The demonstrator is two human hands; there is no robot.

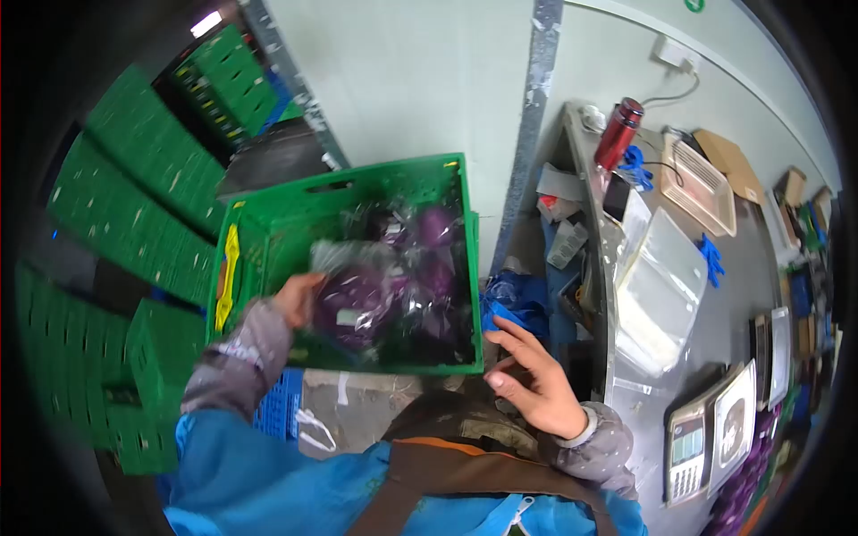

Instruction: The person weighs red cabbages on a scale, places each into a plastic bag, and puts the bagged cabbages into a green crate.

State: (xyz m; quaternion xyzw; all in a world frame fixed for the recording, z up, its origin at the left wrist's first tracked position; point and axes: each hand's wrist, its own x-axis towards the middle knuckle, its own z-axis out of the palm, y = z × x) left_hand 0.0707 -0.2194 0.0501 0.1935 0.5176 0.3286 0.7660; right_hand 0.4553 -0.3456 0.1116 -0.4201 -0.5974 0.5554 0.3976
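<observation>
A green crate (349,367) stands in front of me, with several purple items in clear plastic bags in its right half. My left hand (299,299) is inside the crate at its left part, its fingers closed on the edge of a bagged purple item (353,304) that is a little blurred. Other bagged purple items (433,277) lie to the right of that one. Just outside the crate's lower right corner, my right hand (534,380) is raised with its fingers apart, holding nothing.
Tall stacks of green crates (134,196) fill the left side. On the right, a metal table (643,411) bears a red flask (618,134), clear plastic bags (661,290), a beige basket (700,185) and a scale (690,451). A blue bag (518,299) lies beyond the crate's right side.
</observation>
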